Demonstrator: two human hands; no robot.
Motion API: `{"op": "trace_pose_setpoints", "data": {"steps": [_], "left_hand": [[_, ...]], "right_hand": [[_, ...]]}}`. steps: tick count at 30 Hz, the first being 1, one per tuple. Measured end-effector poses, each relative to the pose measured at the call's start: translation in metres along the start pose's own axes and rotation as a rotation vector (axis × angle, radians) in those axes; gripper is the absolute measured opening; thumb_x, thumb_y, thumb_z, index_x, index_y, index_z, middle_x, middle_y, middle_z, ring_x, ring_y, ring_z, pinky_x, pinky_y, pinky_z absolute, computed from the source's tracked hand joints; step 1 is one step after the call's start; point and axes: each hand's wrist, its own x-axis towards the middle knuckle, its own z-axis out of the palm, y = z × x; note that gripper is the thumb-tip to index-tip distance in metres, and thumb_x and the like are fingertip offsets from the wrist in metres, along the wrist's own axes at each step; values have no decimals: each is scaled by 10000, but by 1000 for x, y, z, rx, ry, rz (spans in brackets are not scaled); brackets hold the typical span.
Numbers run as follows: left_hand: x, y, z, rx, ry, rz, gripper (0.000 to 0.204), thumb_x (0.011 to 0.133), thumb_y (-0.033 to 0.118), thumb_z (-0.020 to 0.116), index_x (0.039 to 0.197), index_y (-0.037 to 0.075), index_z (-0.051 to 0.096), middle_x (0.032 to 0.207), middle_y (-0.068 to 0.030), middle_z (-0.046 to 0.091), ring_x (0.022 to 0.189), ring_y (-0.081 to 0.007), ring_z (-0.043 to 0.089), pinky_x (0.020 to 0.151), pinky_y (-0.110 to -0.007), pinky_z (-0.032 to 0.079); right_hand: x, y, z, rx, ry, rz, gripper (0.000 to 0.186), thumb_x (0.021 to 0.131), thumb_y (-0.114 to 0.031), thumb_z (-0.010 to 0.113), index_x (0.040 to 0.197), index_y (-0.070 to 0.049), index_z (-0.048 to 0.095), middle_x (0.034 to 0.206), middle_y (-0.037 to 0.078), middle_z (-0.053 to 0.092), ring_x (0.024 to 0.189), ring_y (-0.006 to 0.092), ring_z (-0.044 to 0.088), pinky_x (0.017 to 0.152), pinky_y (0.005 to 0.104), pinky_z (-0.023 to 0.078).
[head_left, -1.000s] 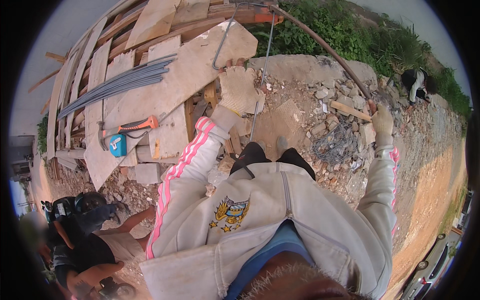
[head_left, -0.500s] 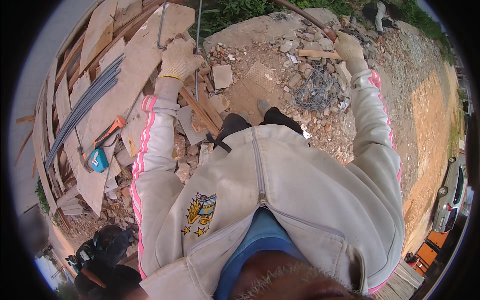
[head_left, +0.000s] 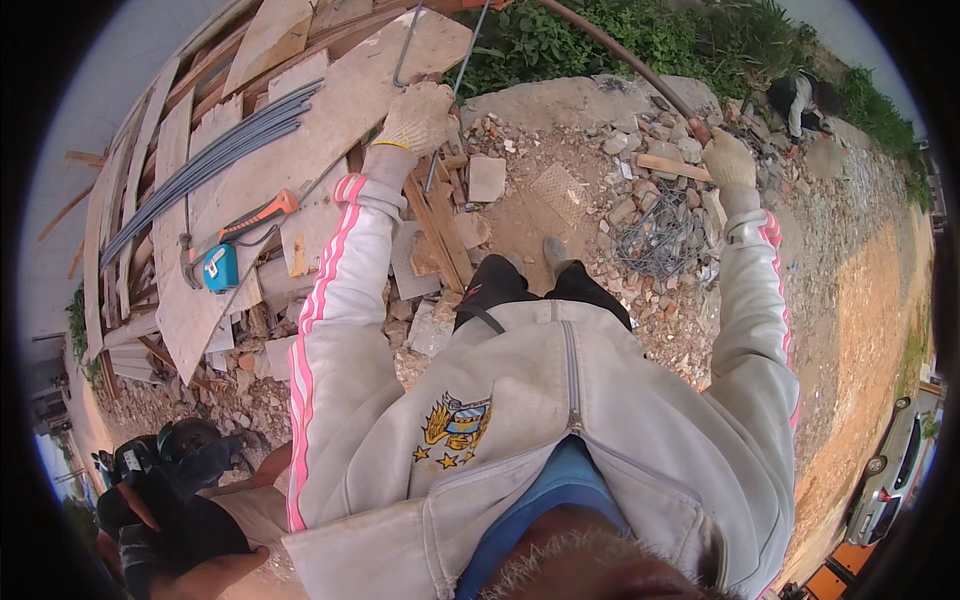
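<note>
My left hand (head_left: 416, 118), in a cream knitted glove with a yellow cuff edge, is closed on a thin grey steel rod (head_left: 405, 48) at the edge of a wooden board (head_left: 350, 72). A second straight grey rod (head_left: 470, 52) passes close beside that hand. My right hand (head_left: 730, 160), gloved too, is wrapped round the near end of a long brown pipe (head_left: 625, 52), which runs up and to the left out of view. On the board's left part lie a bundle of grey rods (head_left: 215, 165), an orange-handled hacksaw (head_left: 262, 215) and a teal tape measure (head_left: 217, 268).
Rubble and a tangle of wire (head_left: 655, 240) cover the ground ahead. Loose planks (head_left: 440, 235) lie by my legs. One person (head_left: 800, 105) bends down at the far right; another (head_left: 180, 520) is at the lower left. A parked car (head_left: 885, 470) stands at right.
The view has shifted, so both hands and the board appear farther right and lower. More of the person at lower left shows. My hands keep their holds.
</note>
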Motion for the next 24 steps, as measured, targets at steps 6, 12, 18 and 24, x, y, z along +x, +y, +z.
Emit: {"op": "trace_pose_setpoints", "data": {"steps": [6,12,18,24], "left_hand": [[-6,0,-3,-39,-33,-63,239,854,213,644,1000,27,677,1102,-216,683,1125,-404,631,957,-523,504],[-8,0,-1,-76,9,-67,226,841,186,639,991,21,674,1087,-217,681,1114,-410,631,958,-528,505],[-13,-14,-1,-157,-31,-92,178,801,140,654,926,15,674,1032,-232,682,1032,-421,645,912,-531,511],[-9,-13,-1,-119,-22,-81,219,821,168,662,959,2,701,1127,-230,703,1209,-416,610,1003,-508,520]], "right_hand": [[-18,-19,-10,-19,34,-25,622,1034,-582,383,1166,-67,705,1149,262,704,1112,467,657,971,554,502],[-20,-16,-8,-4,24,-26,541,1043,-496,394,1133,-60,701,1140,255,708,1113,454,660,960,548,503],[-37,-28,10,14,77,-27,361,996,-325,462,1082,-64,697,1060,268,710,1044,466,670,910,574,509],[-25,-14,11,-38,72,7,314,975,-294,485,1080,-88,698,994,247,725,977,460,690,847,567,531]]}}
